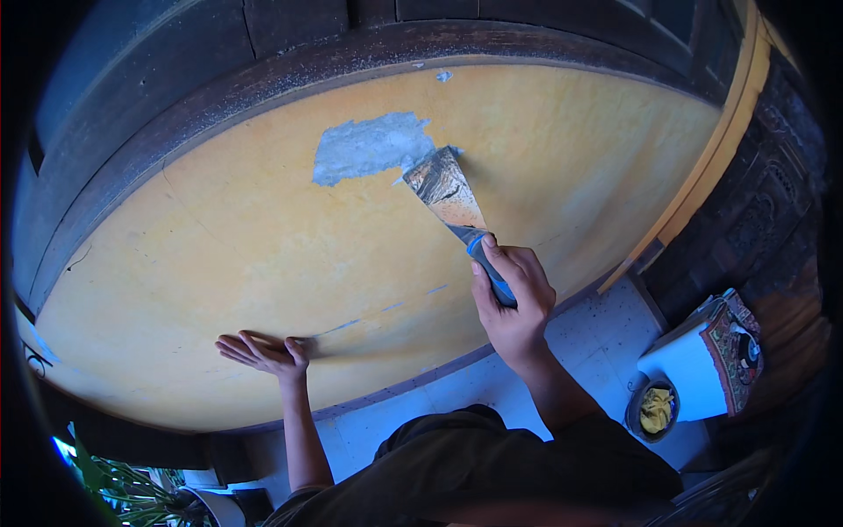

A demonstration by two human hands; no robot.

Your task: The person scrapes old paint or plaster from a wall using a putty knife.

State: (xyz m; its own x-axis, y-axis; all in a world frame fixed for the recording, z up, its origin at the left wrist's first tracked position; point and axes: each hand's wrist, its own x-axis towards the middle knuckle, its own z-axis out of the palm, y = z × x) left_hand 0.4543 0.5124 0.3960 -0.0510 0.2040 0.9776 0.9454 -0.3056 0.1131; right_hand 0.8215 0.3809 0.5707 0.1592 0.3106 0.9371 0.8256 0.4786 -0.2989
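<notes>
A putty knife (450, 195) with a wide, smeared metal blade and a blue-and-black handle is in my right hand (520, 299). My fingers wrap its handle, thumb along the top. The blade's edge lies at the right end of a rough grey bare patch (369, 147) on the yellow wall (290, 255). Lower down and to the left, my left hand (263, 351) rests at the wall, fingers stretched out, holding nothing. A thin scraped line (351, 325) runs along the wall to the right of it.
Dark wooden boards (307, 22) border the wall's top. At right stand carved dark wood (760, 211), a white cabinet (689, 373) with a patterned cloth, and a bin (634, 408) holding something yellow. A potted plant (132, 487) is at lower left, above the tiled floor (606, 329).
</notes>
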